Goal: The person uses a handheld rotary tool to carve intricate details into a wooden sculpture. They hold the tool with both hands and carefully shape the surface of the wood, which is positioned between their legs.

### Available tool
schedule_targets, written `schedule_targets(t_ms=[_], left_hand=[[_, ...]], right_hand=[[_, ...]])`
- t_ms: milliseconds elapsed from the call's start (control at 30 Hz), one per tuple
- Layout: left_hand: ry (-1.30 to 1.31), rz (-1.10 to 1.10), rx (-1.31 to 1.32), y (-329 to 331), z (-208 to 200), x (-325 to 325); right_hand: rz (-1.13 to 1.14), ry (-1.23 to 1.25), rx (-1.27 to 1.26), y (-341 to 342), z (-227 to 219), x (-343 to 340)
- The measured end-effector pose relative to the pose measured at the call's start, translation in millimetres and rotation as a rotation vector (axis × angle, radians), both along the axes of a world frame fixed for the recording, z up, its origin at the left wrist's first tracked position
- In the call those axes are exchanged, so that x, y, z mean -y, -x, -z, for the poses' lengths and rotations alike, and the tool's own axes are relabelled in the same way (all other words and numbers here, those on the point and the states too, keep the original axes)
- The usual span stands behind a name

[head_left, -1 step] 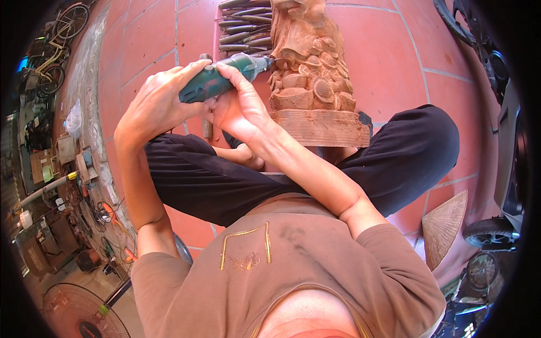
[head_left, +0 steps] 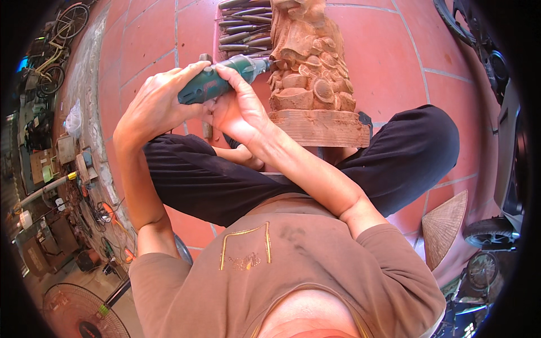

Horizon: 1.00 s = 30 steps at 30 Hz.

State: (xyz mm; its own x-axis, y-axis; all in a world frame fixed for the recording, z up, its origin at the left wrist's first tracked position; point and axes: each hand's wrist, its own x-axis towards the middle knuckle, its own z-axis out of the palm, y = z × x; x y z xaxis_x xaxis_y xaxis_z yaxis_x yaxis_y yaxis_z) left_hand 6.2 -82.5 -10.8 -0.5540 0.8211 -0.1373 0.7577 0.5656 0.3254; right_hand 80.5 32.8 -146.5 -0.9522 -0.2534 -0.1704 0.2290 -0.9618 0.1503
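Observation:
Both my hands grip a green rotary tool (head_left: 207,84) in front of my left knee. My left hand (head_left: 163,98) wraps round its rear end from the left. My right hand (head_left: 241,107) holds it from below and the right, its thumb on top of the body. The tool's grey nose points right, and its tip meets the left side of a carved wooden statue (head_left: 310,73), or comes very near it; I cannot tell which. Rounded lumps and discs cover the statue's lower part. It stands on a ridged wooden base (head_left: 321,128) between my knees.
A pink tray (head_left: 216,34) of several dark-handled carving tools lies left of the statue. A conical straw hat (head_left: 444,228) rests at right by a wheel (head_left: 489,232). At left are bicycles (head_left: 56,50), clutter with cables, and a fan (head_left: 84,312). Red tiles (head_left: 389,67) cover the floor.
Almost nothing differs. The rotary tool and both hands sit a hair further left.

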Motion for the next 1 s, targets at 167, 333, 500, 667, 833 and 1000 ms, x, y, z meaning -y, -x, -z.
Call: schedule_targets(t_ms=[167,333,500,667,833,1000], left_hand=[[-0.032,-0.029,0.044,1.1,3.7,6.5],[-0.069,-0.011,-0.016,5.5,7.2,4.0],[-0.047,0.026,-0.038,9.6,10.7,1.8],[-0.041,0.016,-0.033,10.4,12.5,0.1],[-0.027,0.011,-0.037,10.2,14.9,0.8],[-0.042,0.02,-0.033,9.4,14.7,4.2]], right_hand=[[-0.022,0.039,0.0,-3.6,-1.3,0.8],[0.015,-0.014,0.038,5.5,-4.4,-4.2],[0.033,-0.023,0.036,9.2,-1.0,-7.3],[0.022,-0.026,0.023,13.7,6.7,-9.4],[0.033,-0.035,0.024,10.3,6.1,-8.5],[0.023,-0.021,0.001,10.1,8.2,-5.0]])
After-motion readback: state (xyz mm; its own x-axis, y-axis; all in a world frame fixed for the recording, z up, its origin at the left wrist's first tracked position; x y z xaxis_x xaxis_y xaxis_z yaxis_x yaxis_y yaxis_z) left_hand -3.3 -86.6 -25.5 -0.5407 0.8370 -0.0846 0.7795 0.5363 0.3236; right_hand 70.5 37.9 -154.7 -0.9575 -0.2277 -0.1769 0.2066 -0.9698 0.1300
